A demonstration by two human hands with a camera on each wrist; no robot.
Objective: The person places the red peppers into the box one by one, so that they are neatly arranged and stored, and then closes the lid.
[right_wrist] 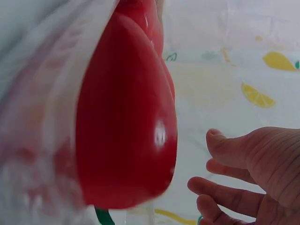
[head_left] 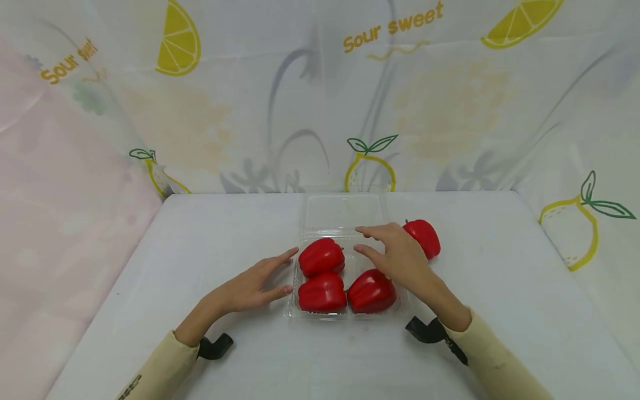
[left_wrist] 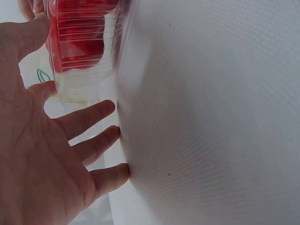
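A clear plastic clamshell box (head_left: 318,317) sits on the table with its lid (head_left: 345,214) folded back. Inside lie three red bell peppers: one back left (head_left: 321,257), one front left (head_left: 322,293), one front right (head_left: 372,291). My left hand (head_left: 252,286) is spread at the box's left side, thumb and fingers at its wall; in the left wrist view its fingertips (left_wrist: 123,171) reach the tabletop. Above the back right part of the box my right hand (head_left: 402,255) hovers, fingers apart, holding nothing. Another red bell pepper (head_left: 424,238) lies right of the box, partly hidden behind that hand.
The white table (head_left: 210,233) meets a hanging cloth (head_left: 250,111) printed with lemons at the back and sides. Black straps with dark mounts (head_left: 216,347) hang at both wrists near the sleeve cuffs.
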